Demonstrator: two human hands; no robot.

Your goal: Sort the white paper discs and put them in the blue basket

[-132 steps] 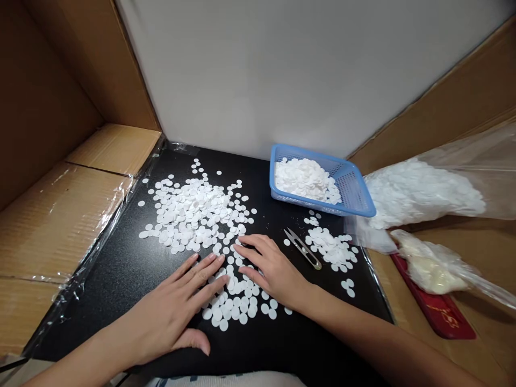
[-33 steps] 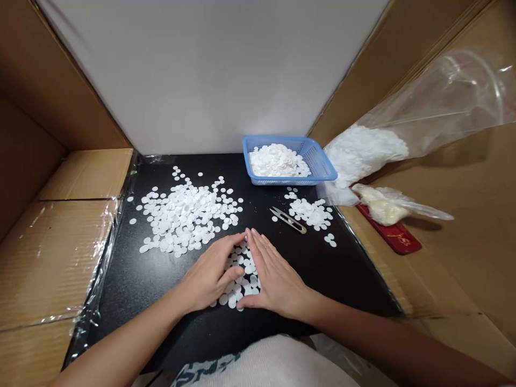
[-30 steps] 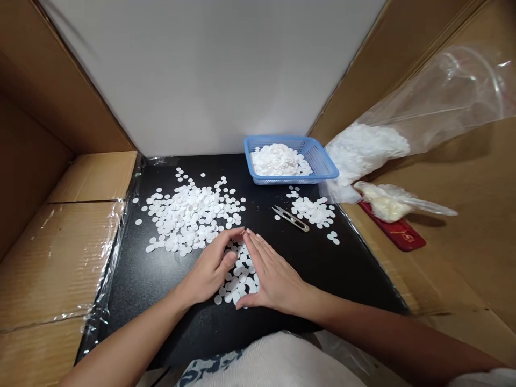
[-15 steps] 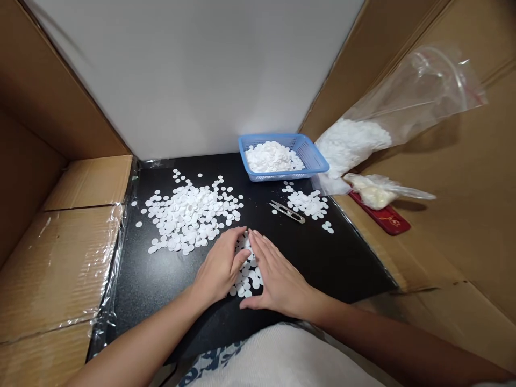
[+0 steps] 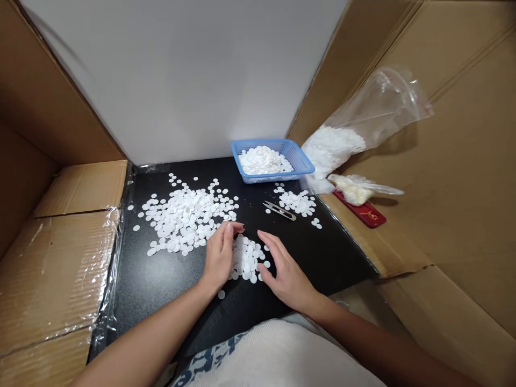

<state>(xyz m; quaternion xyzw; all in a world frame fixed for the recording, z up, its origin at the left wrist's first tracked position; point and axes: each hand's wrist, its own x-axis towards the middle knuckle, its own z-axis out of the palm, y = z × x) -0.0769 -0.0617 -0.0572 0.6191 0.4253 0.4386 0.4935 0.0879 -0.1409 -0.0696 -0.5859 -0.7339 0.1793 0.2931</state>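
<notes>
A small heap of round white discs (image 5: 246, 257) lies on the black tabletop (image 5: 161, 301) between my hands. On its left side my left hand (image 5: 221, 252) stands on edge, fingers stretched and curved around the discs. My right hand (image 5: 284, 271) is on the other side, fingers spread and thumb apart, close to the outer discs. Neither hand holds anything. One loose disc (image 5: 221, 294) lies nearer to me. Beyond my left hand spreads a larger pile of the same discs (image 5: 187, 212).
A blue plastic basket (image 5: 273, 177) full of discs stands at the back. Thread snips (image 5: 280, 210) lie beside a small disc cluster (image 5: 298, 202). To the right are a clear bag of white pieces (image 5: 334, 148), a small knotted bag (image 5: 355, 189) and a red case (image 5: 368, 216). Cardboard walls (image 5: 451, 161) flank the table.
My hands have moved apart, opening a gap at the fingertips. The discs between them now show as a more compact heap. The view has shifted slightly.
</notes>
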